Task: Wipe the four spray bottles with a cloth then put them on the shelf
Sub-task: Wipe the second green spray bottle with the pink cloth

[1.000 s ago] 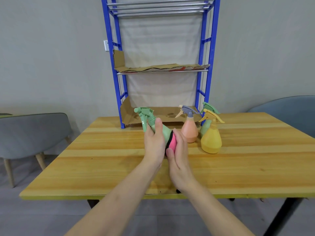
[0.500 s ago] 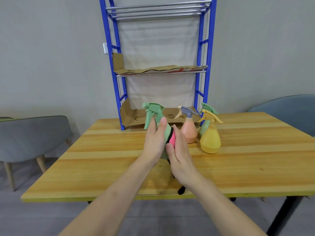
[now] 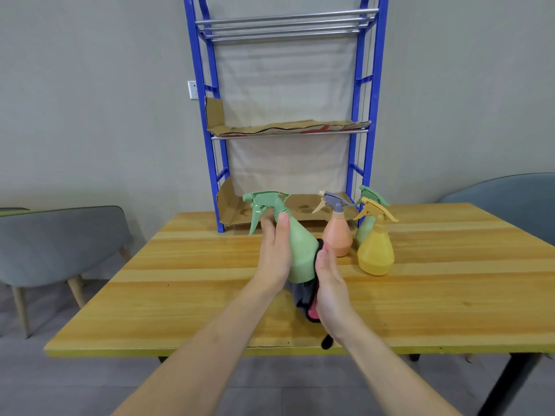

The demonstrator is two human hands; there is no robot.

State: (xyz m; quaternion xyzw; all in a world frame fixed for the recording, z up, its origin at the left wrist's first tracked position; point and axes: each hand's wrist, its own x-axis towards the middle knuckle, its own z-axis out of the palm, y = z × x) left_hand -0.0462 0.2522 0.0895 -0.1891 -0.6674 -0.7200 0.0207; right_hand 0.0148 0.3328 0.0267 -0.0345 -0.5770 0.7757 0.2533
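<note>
Left hand [image 3: 274,253]: grip curled round the green bottle [image 3: 300,250], tipping it for wiping.
Right hand [image 3: 330,283]: grip cupped the cloth [image 3: 304,298] against its side, to rub it.

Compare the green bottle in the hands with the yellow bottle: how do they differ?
The held green bottle is tilted; the yellow bottle stands upright on the table. The left hand grips the green one and the right hand holds a cloth against it; no hand touches the yellow one. Both have cone bodies with trigger heads.
</note>
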